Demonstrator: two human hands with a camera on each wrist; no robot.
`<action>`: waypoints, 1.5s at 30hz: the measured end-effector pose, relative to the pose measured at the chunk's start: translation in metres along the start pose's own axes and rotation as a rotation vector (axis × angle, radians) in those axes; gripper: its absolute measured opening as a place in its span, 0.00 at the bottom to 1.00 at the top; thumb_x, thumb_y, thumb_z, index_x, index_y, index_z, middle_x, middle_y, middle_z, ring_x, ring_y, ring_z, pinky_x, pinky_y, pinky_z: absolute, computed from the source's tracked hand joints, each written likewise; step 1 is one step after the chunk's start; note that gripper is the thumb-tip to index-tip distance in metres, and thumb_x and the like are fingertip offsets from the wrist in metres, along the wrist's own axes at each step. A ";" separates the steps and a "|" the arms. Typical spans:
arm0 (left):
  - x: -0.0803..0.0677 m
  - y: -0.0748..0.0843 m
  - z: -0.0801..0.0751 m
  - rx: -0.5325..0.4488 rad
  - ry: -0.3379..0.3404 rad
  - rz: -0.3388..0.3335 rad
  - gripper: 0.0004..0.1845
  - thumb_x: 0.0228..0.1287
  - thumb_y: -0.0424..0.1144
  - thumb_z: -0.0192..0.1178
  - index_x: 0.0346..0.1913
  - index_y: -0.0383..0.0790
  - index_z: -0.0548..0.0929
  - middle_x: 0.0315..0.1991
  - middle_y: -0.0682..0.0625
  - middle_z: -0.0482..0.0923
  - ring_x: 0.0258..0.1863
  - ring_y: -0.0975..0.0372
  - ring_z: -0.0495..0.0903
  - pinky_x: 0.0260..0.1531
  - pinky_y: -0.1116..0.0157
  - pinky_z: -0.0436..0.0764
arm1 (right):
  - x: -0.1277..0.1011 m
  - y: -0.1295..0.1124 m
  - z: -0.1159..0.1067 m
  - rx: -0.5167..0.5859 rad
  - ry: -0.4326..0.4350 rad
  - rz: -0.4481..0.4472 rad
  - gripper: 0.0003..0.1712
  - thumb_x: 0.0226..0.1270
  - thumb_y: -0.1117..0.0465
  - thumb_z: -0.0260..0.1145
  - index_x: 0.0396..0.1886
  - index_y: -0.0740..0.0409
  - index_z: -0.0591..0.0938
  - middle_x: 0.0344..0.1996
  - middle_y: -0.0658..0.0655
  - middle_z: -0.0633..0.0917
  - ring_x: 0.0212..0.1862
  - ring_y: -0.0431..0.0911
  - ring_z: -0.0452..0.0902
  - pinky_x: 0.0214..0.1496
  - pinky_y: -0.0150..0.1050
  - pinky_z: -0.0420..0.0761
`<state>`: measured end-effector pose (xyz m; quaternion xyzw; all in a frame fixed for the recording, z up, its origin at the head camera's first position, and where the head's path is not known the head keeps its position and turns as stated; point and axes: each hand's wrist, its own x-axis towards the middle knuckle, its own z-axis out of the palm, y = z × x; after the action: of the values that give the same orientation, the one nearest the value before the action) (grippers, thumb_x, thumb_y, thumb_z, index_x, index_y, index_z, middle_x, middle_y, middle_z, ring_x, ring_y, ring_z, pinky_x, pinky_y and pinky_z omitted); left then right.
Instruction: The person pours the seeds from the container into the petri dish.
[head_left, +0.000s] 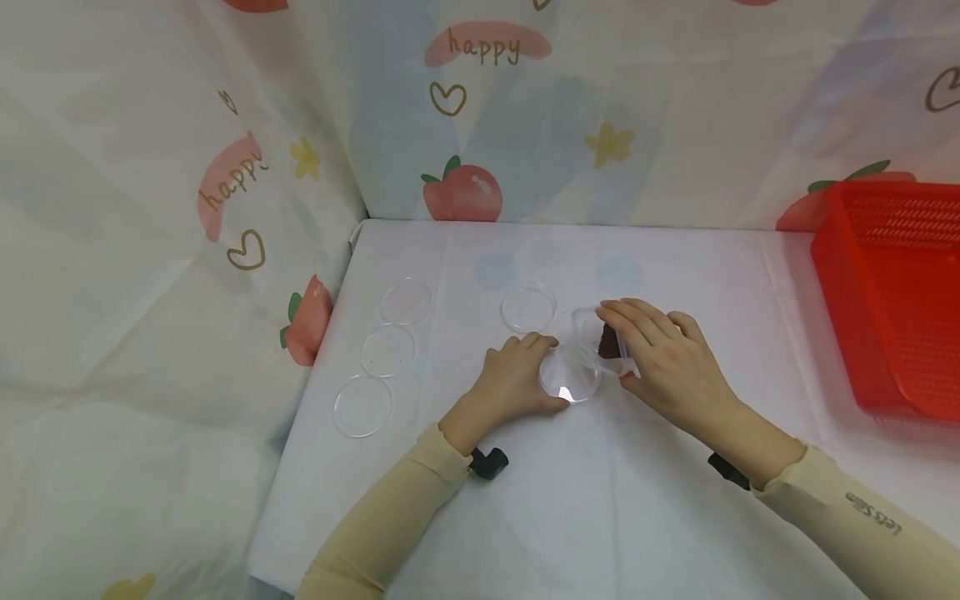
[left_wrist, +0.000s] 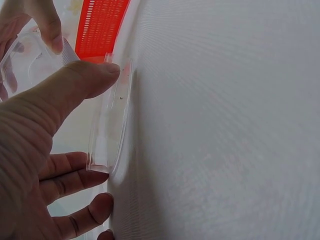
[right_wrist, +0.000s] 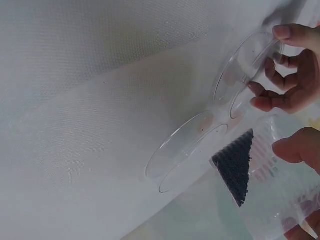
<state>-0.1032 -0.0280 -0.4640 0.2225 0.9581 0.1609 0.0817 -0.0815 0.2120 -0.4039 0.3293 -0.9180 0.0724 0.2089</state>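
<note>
A clear petri dish point(head_left: 572, 377) stands on the white table, its near and far rim held between the thumb and fingers of my left hand point(head_left: 510, 383). In the left wrist view a few dark specks show on this dish point(left_wrist: 112, 120). My right hand point(head_left: 671, 358) grips a clear plastic box point(head_left: 585, 325), tilted over the dish's right side. Dark granular material point(right_wrist: 237, 167) lies slanted in one corner of the box. Just behind my left fingers is a second petri dish point(head_left: 528, 308).
Three clear round dishes or lids point(head_left: 387, 350) lie in a row at the table's left side. A red perforated basket point(head_left: 843, 317) stands at the right edge. Printed cloth point(head_left: 555, 183) hangs behind the table and on the left.
</note>
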 end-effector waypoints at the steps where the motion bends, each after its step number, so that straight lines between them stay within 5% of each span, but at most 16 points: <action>1: 0.000 0.000 0.000 -0.001 0.000 -0.001 0.48 0.48 0.67 0.75 0.71 0.52 0.73 0.66 0.57 0.76 0.58 0.57 0.78 0.45 0.52 0.80 | 0.000 0.000 0.000 -0.001 -0.002 -0.001 0.58 0.34 0.68 0.83 0.73 0.59 0.71 0.70 0.59 0.76 0.70 0.55 0.70 0.53 0.58 0.72; 45: 0.000 0.000 -0.001 -0.006 -0.006 -0.008 0.49 0.47 0.68 0.76 0.72 0.52 0.72 0.67 0.58 0.75 0.59 0.57 0.78 0.46 0.51 0.80 | 0.010 -0.003 -0.005 -0.081 -0.027 -0.059 0.59 0.37 0.70 0.80 0.76 0.55 0.70 0.71 0.56 0.76 0.71 0.55 0.70 0.53 0.58 0.72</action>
<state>-0.1031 -0.0282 -0.4635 0.2189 0.9582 0.1628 0.0861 -0.0854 0.2054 -0.3953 0.3486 -0.9127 0.0247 0.2117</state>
